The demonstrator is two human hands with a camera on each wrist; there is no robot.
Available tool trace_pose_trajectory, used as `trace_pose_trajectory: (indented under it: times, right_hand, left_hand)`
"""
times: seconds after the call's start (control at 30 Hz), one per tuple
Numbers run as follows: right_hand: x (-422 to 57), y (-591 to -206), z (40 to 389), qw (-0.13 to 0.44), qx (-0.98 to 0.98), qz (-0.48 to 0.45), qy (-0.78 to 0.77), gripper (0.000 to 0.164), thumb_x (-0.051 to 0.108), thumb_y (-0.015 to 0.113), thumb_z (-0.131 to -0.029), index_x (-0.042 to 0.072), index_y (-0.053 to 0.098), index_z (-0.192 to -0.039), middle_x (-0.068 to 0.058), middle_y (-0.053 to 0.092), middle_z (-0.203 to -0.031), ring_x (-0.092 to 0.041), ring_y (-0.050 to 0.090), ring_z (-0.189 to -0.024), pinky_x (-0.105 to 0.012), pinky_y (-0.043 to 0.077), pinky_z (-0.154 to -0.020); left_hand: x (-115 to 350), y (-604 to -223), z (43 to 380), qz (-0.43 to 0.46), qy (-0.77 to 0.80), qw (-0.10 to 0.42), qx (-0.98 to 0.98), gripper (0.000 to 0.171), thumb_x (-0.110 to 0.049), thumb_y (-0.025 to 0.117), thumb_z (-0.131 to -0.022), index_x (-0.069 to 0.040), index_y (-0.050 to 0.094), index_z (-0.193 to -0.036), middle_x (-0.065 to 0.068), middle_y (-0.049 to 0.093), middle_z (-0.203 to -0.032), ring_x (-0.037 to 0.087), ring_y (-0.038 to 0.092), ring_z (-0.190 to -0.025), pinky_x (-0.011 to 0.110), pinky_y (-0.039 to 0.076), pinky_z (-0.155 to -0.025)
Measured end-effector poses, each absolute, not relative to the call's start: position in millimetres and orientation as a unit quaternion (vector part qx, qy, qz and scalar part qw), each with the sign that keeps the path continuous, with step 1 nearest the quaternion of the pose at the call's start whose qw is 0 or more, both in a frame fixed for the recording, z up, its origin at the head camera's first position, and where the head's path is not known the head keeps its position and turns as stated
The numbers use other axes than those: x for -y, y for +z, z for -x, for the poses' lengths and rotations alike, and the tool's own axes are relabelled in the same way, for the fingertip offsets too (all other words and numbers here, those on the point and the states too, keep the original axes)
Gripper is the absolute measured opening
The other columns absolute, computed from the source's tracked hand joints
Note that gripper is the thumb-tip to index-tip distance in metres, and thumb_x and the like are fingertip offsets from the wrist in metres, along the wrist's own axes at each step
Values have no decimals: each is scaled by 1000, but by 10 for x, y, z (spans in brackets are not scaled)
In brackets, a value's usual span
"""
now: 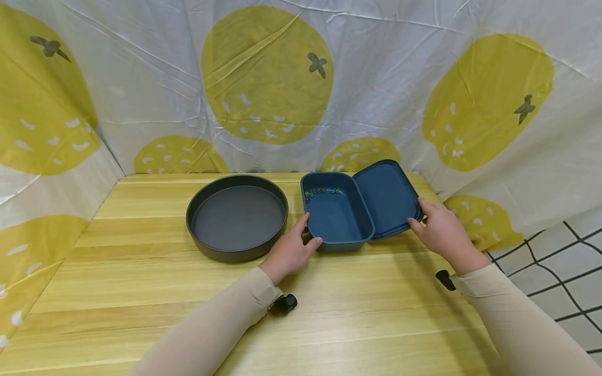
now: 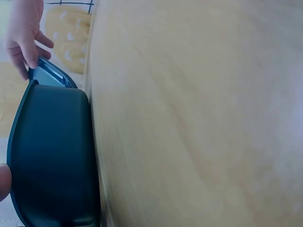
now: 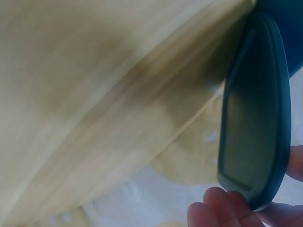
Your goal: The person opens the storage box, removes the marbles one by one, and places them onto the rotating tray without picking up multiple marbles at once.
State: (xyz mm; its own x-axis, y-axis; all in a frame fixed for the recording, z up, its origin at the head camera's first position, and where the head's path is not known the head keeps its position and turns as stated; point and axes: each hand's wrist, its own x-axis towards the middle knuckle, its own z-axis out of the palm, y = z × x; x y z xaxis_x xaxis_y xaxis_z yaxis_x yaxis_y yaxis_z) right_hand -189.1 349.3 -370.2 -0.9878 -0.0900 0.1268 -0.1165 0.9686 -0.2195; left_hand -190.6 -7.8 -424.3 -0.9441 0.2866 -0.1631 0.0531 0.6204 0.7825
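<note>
A blue rectangular container (image 1: 335, 214) stands uncovered on the table, small multicoloured beads (image 1: 321, 191) lying along its back and left inner edges. My left hand (image 1: 290, 251) holds its front left corner, thumb by the front rim and fingers along the left side. In the left wrist view only a thumb tip (image 2: 4, 181) shows against the container's rim. To the right, my right hand (image 1: 444, 230) grips the matching blue lid (image 1: 386, 197) by its near right corner. The lid is tilted, its right side raised and its left side beside the container; fingertips (image 3: 221, 203) show at its edge.
A round dark grey pan (image 1: 237, 216) stands left of the container, close to my left forearm. Behind the wooden table (image 1: 155, 292) hangs a white curtain (image 1: 376, 68) with yellow fruit prints. A grid-patterned cloth (image 1: 564, 277) lies beyond the table's right edge.
</note>
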Motion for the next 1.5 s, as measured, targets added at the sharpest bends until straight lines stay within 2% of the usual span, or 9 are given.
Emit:
trace_pose_trajectory:
  times: [0.2,0.4,0.5,0.6,0.73,0.9,1.03,1.23,1.5]
  right_hand:
    - [-3560,-3751,1886,55,991,-51,114,70,22,68,-102,-20,40,-151,-40,64,-117,-52,64,-102,-82,32,-105]
    - [-3614,-3787,1890,56,991,-59,107,66,21,69,-101,-22,45,-146,-37,67,-108,-43,68,-88,-61,54,-80]
    - [-3636,-3802,1902,53,991,-60,107,60,21,69,-101,-20,51,-141,-35,69,-104,-37,69,-80,-52,55,-69]
    - [-3657,-3824,1907,46,991,-56,111,55,21,69,-102,-19,54,-136,-32,70,-100,-35,68,-77,-52,55,-67]
    - [-3683,-3843,1913,20,994,-42,103,57,22,66,-103,-20,51,-140,-38,68,-109,-48,69,-92,-66,53,-85]
    - [-3727,-3838,1914,-30,997,-23,69,70,24,62,-105,-26,38,-147,-45,60,-129,-64,55,-119,-80,32,-109]
    - [-3746,-3834,1915,-48,996,-15,71,71,25,60,-105,-25,35,-149,-47,53,-138,-66,46,-128,-80,27,-112]
    - [-3734,-3828,1925,-51,995,-14,82,72,25,57,-106,-24,31,-152,-50,41,-146,-67,40,-134,-75,35,-110]
    - [-3676,-3755,1984,-28,995,-26,88,69,23,58,-106,-21,33,-153,-48,41,-149,-66,40,-135,-77,30,-113]
  left_hand:
    - [79,-4249,1905,-96,422,139,-891,78,-49,59,-106,-30,18,-171,8,44,-167,38,52,-145,58,45,-116]
    - [80,-4250,1912,-96,423,140,-890,79,-49,60,-106,-31,18,-171,7,44,-167,37,52,-146,58,44,-117]
    - [80,-4253,1917,-96,424,139,-890,79,-49,60,-106,-31,18,-171,7,43,-167,37,51,-146,58,43,-117]
    - [79,-4253,1915,-96,425,139,-889,79,-49,60,-106,-31,18,-171,7,44,-167,38,51,-147,58,43,-117]
    - [79,-4254,1910,-95,425,140,-889,79,-48,60,-106,-31,17,-171,7,44,-167,38,51,-146,58,43,-117]
    - [76,-4256,1911,-95,423,139,-890,79,-49,59,-106,-31,18,-171,7,44,-167,38,51,-147,58,43,-117]
    - [78,-4252,1909,-94,422,139,-891,79,-50,59,-106,-31,18,-171,7,44,-167,38,51,-147,58,43,-117]
    - [88,-4225,1913,-94,419,146,-891,80,-50,60,-106,-31,16,-171,7,43,-168,37,51,-147,58,43,-117]
    - [269,-3962,1817,-128,403,146,-894,79,-52,59,-106,-27,22,-170,7,43,-168,34,49,-149,55,44,-117]
